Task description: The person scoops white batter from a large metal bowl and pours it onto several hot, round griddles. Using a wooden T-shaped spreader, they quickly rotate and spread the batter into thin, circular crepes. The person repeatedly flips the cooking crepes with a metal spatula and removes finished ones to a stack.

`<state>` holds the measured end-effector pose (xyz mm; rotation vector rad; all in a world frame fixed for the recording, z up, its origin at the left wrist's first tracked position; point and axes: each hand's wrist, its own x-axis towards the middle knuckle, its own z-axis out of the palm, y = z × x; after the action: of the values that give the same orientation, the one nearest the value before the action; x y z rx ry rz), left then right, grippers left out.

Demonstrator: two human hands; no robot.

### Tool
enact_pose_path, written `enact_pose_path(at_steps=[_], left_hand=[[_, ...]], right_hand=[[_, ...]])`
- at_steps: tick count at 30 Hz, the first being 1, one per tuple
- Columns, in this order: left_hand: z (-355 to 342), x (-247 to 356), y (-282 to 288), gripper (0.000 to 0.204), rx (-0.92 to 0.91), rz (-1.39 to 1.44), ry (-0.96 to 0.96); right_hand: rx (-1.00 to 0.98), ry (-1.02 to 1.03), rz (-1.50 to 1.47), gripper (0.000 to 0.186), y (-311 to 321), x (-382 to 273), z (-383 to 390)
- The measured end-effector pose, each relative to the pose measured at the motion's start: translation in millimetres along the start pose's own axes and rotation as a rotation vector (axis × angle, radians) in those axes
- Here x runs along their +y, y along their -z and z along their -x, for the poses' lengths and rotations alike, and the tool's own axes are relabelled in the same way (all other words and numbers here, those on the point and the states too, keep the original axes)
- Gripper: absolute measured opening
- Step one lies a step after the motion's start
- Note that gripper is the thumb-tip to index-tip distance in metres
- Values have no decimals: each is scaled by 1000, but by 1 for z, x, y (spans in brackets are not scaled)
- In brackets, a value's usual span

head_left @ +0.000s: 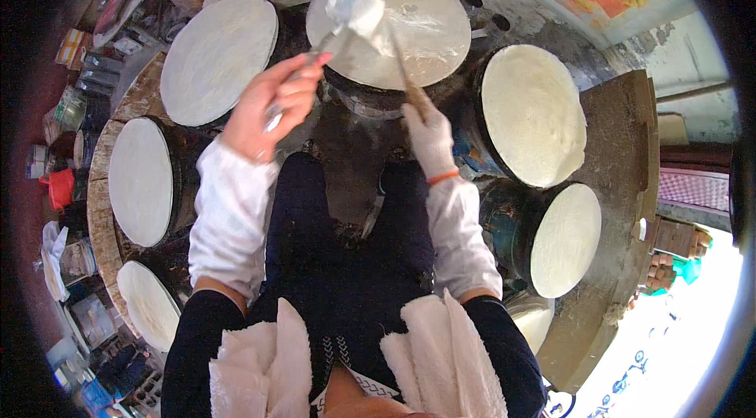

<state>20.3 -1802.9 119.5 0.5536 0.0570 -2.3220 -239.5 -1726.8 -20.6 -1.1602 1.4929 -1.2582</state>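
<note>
My bare left hand (pixel 272 107) grips the handle of a metal ladle, whose white-coated bowl (pixel 354 8) is over the round griddle (pixel 429 44) at the top centre; this griddle carries a layer of pale batter. My right hand (pixel 428 134), in a white glove with an orange band at the wrist, is closed on a wooden-handled scraper (pixel 417 95). The scraper's long thin end reaches up beside the ladle bowl, over the batter. Whether they touch is blurred.
More round griddles with pale sheets stand around me: upper left (pixel 218 55), left (pixel 140 182), lower left (pixel 146 308), upper right (pixel 533 115), right (pixel 565 241). A curved ledge (pixel 622 142) backs the right ones. Clutter (pixel 102 63) lines the far left; a bright doorway (pixel 693 331) opens at lower right.
</note>
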Motion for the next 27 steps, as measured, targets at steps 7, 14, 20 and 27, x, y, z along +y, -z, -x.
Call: enact_pose_path(at_steps=[7,14,20,27], left_hand=[[4,-11,12,35,-12,-184,-69],[47,6,22,27,31,-12,-66],[92,17,28,35,50,181,-24],[119,11,46,35,124,145,-79]], right_hand=[[315,-74,353,51,15,8,35],[-33,-205,709,52,-20,-9,46],[6,-271,825,55,-9,4,71],[146,-117,935,53,3,-28,47]])
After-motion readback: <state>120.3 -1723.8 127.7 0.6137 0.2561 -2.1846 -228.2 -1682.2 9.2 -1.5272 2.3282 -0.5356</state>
